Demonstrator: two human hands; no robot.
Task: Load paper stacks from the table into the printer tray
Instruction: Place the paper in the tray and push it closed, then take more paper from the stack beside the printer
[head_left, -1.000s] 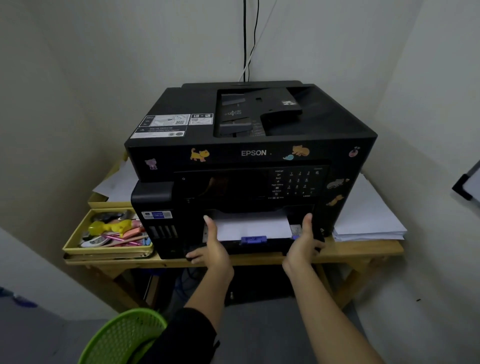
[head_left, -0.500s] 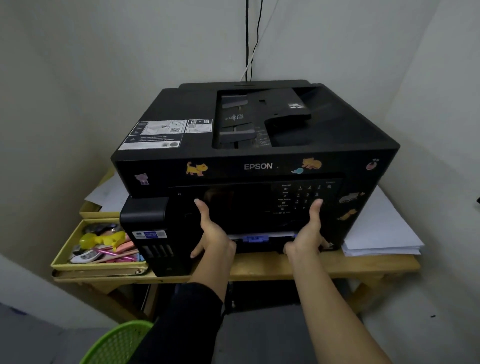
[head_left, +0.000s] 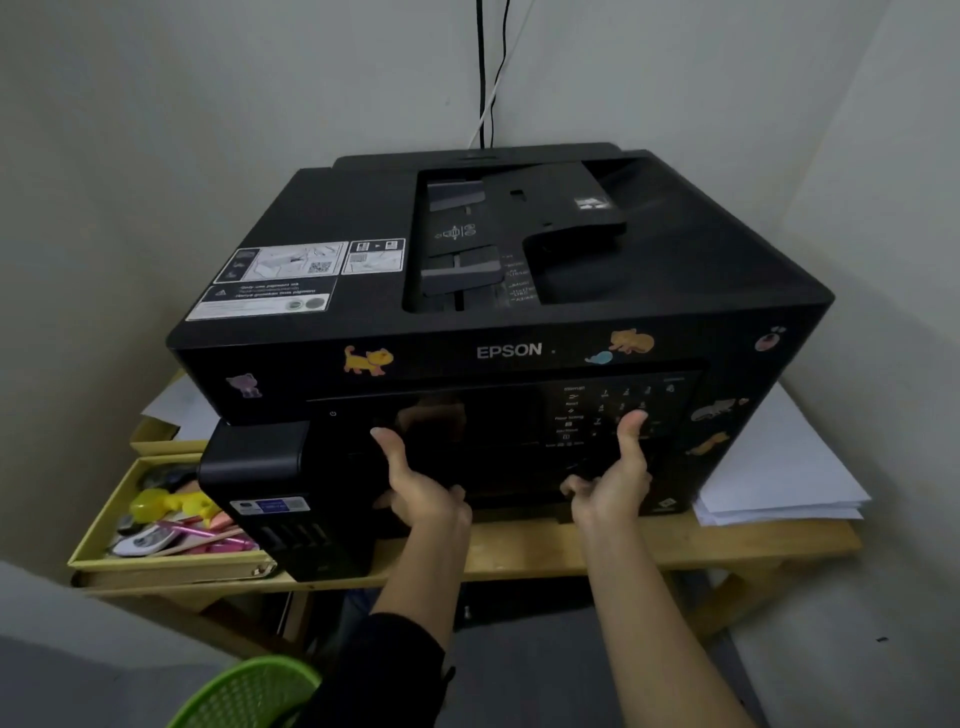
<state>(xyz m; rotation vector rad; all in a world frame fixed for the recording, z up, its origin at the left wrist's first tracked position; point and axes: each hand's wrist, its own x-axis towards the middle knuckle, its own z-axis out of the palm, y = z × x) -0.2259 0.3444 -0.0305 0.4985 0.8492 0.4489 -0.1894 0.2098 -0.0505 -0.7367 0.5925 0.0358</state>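
A black Epson printer (head_left: 363, 218) with animal stickers stands on a wooden table (head_left: 675, 545). Its paper tray (head_left: 519, 501) at the bottom front sits pushed in, and no paper shows in it. My left hand (head_left: 415, 488) and my right hand (head_left: 618, 483) rest on the tray's front, thumbs pointing up over the control panel and fingers curled against the tray's lower edge. To the right of the printer, a stack of white paper (head_left: 769, 467) lies on the table.
A yellow tray (head_left: 104, 519) of pens and small items sits left of the printer, with loose sheets (head_left: 176, 405) behind it. A green mesh basket (head_left: 249, 691) stands on the floor at lower left. Cables (head_left: 488, 78) run up the wall behind. Walls close in on both sides.
The tray with white paper has slid fully into the printer under both hands, and the paper is now hidden. My view has moved closer to the printer.
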